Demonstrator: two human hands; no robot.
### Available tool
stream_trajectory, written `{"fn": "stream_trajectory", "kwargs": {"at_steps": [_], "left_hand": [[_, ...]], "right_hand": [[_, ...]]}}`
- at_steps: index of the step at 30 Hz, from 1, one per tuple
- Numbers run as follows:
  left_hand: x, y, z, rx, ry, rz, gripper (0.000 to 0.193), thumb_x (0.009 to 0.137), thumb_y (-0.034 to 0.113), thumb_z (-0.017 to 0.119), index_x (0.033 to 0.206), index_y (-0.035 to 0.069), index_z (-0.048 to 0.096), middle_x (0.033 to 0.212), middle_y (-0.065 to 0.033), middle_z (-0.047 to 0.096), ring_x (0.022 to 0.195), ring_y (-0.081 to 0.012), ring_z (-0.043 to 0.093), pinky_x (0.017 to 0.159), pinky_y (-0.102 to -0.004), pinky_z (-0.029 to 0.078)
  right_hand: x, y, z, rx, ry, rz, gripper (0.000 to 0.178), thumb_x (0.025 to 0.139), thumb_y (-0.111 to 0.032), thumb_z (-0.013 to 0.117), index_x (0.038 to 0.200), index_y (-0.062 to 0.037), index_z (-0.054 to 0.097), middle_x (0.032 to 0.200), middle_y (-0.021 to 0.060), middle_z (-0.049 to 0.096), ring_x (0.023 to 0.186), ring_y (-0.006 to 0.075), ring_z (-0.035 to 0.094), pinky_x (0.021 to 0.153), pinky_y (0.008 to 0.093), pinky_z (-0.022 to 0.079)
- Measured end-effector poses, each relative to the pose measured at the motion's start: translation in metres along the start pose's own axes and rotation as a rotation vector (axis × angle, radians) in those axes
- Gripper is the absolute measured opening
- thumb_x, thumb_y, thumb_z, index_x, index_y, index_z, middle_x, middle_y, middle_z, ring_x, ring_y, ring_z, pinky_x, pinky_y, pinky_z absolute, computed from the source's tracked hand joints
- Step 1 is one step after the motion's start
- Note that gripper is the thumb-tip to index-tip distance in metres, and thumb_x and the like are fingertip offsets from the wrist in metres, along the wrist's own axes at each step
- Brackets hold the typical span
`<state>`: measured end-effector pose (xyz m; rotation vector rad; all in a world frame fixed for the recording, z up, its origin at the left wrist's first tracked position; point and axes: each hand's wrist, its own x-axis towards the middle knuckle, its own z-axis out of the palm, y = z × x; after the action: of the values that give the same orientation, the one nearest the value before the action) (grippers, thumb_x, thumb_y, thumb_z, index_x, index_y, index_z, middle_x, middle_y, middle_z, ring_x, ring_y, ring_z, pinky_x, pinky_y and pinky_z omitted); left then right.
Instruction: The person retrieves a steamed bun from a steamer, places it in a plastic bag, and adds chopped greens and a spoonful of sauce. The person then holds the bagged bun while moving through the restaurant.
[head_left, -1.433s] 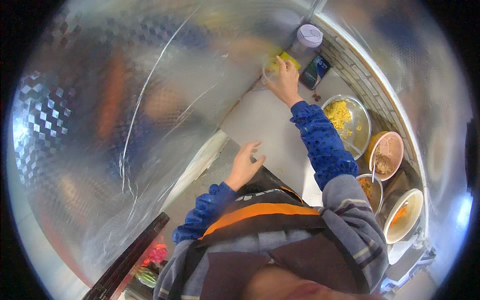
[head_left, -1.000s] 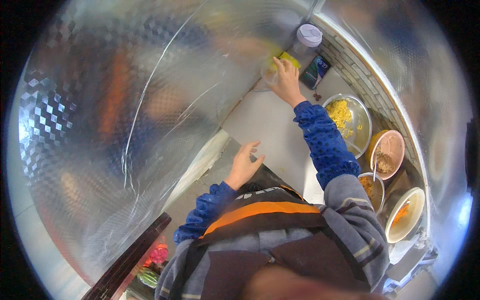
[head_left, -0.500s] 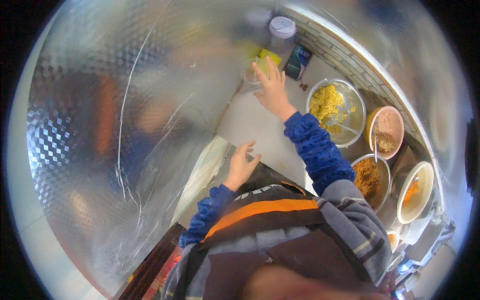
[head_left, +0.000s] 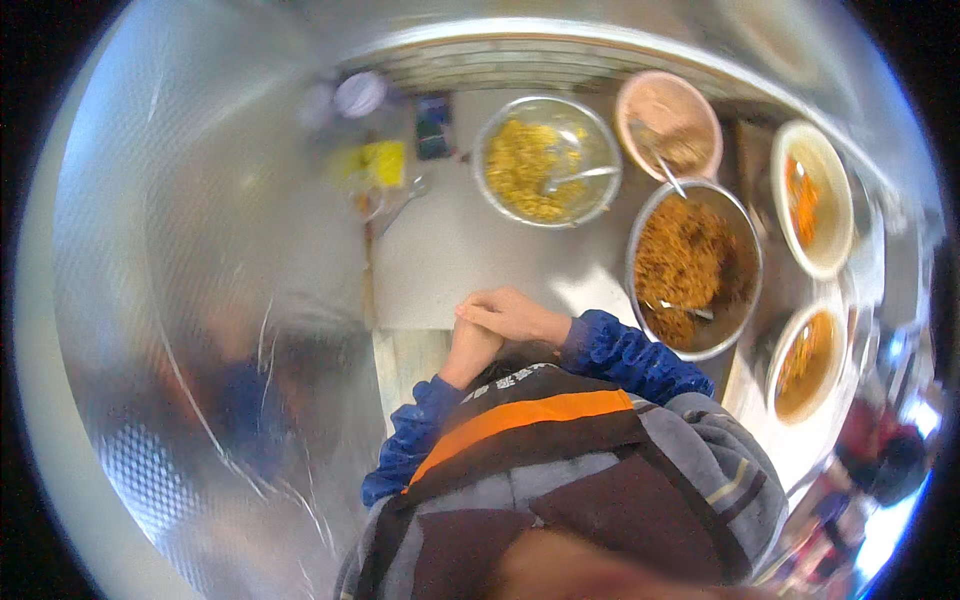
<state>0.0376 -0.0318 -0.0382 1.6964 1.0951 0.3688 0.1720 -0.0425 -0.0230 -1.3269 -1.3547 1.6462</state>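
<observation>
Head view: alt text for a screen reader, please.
The right hand rests over the left hand near the edge of a pale counter. A metal bowl of yellow food stands ahead, with four more food bowls to its right.

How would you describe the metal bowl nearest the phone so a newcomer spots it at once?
Find the grey worktop against the brick-patterned wall. Along its far edge, between the dark phone and the pink bowl, sits a round metal bowl. Yellow food sets it apart; the other metal bowl holds brown food.
</observation>
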Motion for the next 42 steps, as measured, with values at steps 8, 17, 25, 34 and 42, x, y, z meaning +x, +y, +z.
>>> {"fn": "stream_trajectory", "kwargs": {"at_steps": [8, 17, 25, 34, 42], "left_hand": [[0.003, 0.058, 0.022, 0.261, -0.535, 0.410, 0.023, 0.075, 0.012, 0.065, 0.094, -0.001, 0.062, 0.092, -0.0187, 0.064, 0.086, -0.0320, 0.062, 0.072, -0.0395, 0.048], [-0.058, 0.072, 0.073, 0.263, -1.275, 0.720, 0.033, 0.065, 0.010, 0.068, 0.094, -0.002, 0.060, 0.095, -0.0199, 0.062, 0.093, -0.0332, 0.060, 0.076, -0.0400, 0.049], [-0.184, 0.075, 0.152, 0.327, -1.811, 1.064, 0.024, 0.064, 0.007, 0.065, 0.085, -0.003, 0.060, 0.086, -0.0221, 0.062, 0.084, -0.0358, 0.060, 0.073, -0.0411, 0.047], [-0.442, 0.074, 0.232, 0.251, -2.259, 1.372, 0.019, 0.060, 0.002, 0.063, 0.078, -0.002, 0.062, 0.079, -0.0219, 0.062, 0.077, -0.0362, 0.061, 0.068, -0.0419, 0.048], [-0.621, 0.043, 0.267, 0.040, -2.628, 1.885, 0.016, 0.060, 0.013, 0.066, 0.070, 0.001, 0.061, 0.068, -0.0175, 0.060, 0.067, -0.0358, 0.059, 0.060, -0.0414, 0.045]], "right_hand": [[-0.079, -0.002, -0.005, 0.310, 0.271, -0.003, 0.057, 0.089, -0.051, 0.052, 0.094, 0.0032, 0.066, 0.081, 0.0098, 0.064, 0.077, 0.0158, 0.057, 0.073, 0.0312, 0.047], [-0.177, 0.020, 0.122, 0.422, 1.335, -0.033, 0.048, 0.091, -0.040, 0.051, 0.081, 0.0061, 0.061, 0.066, 0.0095, 0.058, 0.068, 0.0120, 0.053, 0.065, 0.0315, 0.047], [-0.279, 0.042, 0.245, 0.600, 1.899, -0.163, 0.038, 0.091, -0.031, 0.052, 0.080, 0.0041, 0.060, 0.072, 0.0047, 0.059, 0.071, 0.0091, 0.049, 0.062, 0.0292, 0.043], [-0.432, 0.082, 0.443, 0.576, 2.496, -0.151, 0.036, 0.092, -0.029, 0.052, 0.077, 0.0025, 0.060, 0.070, 0.0012, 0.059, 0.066, 0.0087, 0.049, 0.058, 0.0283, 0.041], [-0.496, 0.105, 0.581, 0.863, 2.850, -0.460, 0.033, 0.093, -0.025, 0.050, 0.084, 0.0025, 0.065, 0.083, 0.0092, 0.065, 0.079, 0.0143, 0.060, 0.075, 0.0273, 0.047]]}}
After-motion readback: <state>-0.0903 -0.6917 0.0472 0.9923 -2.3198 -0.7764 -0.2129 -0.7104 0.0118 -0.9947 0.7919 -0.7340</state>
